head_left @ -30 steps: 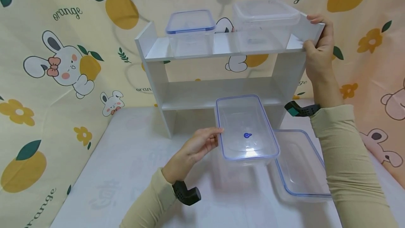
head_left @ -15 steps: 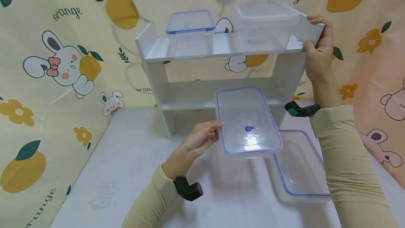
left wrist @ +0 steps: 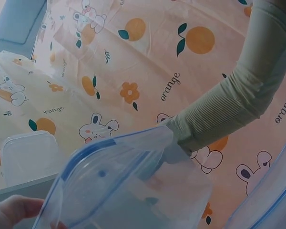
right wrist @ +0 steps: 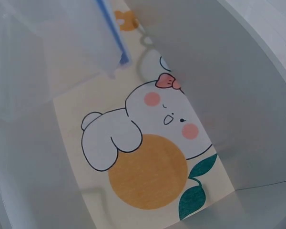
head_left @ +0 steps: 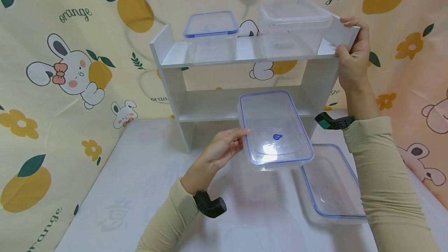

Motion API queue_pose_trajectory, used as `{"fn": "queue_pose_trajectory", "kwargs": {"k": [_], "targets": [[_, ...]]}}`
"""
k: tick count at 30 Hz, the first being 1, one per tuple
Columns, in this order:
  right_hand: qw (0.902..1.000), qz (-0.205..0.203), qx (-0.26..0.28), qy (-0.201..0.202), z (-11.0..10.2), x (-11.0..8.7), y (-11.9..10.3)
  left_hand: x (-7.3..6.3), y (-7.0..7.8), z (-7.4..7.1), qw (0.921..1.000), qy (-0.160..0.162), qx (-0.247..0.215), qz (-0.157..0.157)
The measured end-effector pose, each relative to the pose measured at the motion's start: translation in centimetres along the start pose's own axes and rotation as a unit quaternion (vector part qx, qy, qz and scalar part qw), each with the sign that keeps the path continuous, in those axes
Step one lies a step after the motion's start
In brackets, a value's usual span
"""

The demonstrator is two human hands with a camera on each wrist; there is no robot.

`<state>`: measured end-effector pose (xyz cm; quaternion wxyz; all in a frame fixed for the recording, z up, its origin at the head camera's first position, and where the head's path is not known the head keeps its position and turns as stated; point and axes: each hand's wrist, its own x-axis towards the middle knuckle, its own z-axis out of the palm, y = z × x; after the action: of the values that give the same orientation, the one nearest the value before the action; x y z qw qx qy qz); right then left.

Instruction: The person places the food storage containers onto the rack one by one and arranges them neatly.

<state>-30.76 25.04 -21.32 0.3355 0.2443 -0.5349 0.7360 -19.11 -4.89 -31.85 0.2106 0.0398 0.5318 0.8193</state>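
Observation:
My left hand [head_left: 224, 147] pinches the left rim of a clear food storage container [head_left: 276, 116] with a blue-edged lid and a small blue valve. The container is raised and tilted, overlapping the middle board of the white shelf [head_left: 210, 104] in the head view. In the left wrist view, fingertips [left wrist: 26, 207] show at its edge. My right hand [head_left: 355, 57] grips the top of the shelf's right side panel, thumb in front and fingers behind. In the right wrist view the blue-edged container [right wrist: 71, 52] appears blurred beside the shelf's inner boards [right wrist: 205, 62].
On the top board stand a smaller blue-lidded container [head_left: 211, 36] at left and a larger clear-lidded one [head_left: 294, 26] at right. Another blue-rimmed container [head_left: 332, 182] rests on the white table [head_left: 150, 189], close to the right forearm. A printed cloth [head_left: 105, 49] hangs behind.
The left hand has lifted the container upward and slightly right, toward the middle board. My right hand keeps its grip on the shelf panel.

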Motion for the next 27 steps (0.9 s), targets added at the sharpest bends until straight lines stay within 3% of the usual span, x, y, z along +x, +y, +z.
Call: {"fn": "queue_pose_trajectory", "kwargs": {"k": [12, 22, 27], "targets": [[0.9999, -0.006, 0.009, -0.009, -0.2, 0.0, 0.0, 0.9, -0.1, 0.3, 0.9999, 0.01, -0.004, -0.004], [0.9999, -0.01, 0.01, -0.009, -0.1, 0.0, 0.1, 1.5, -0.1, 0.1, 0.9997, 0.014, -0.015, 0.012], [0.9998, 0.001, 0.018, -0.001, 0.0, 0.0, -0.1, 1.9, -0.2, 0.1, 0.9995, 0.023, 0.003, 0.02]]}}
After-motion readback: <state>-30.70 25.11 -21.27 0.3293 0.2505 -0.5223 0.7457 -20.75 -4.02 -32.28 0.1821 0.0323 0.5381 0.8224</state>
